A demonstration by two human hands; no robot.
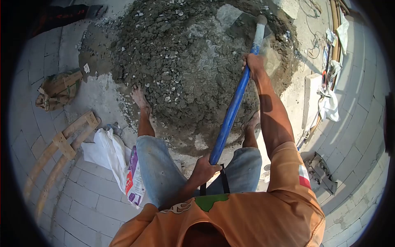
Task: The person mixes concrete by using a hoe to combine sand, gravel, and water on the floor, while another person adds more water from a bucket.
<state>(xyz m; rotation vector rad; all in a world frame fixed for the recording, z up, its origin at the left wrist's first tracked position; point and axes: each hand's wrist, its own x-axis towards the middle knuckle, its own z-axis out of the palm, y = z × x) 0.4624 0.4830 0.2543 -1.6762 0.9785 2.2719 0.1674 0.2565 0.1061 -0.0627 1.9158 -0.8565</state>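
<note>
One blue handle (234, 107) slants over gravelly concrete (164, 70).
Right hand (254, 64) and left hand (201, 171) grip it, fingers (245, 60) wrapped around.

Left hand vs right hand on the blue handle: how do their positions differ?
Place on the tool: the left hand grips the near end of the blue handle; the right hand grips much farther along, toward the whitish section.
Reach: the left hand is close to the orange shirt; the right hand is stretched out over the grey mix.
Shared: both are bare and closed around the same handle.
</note>
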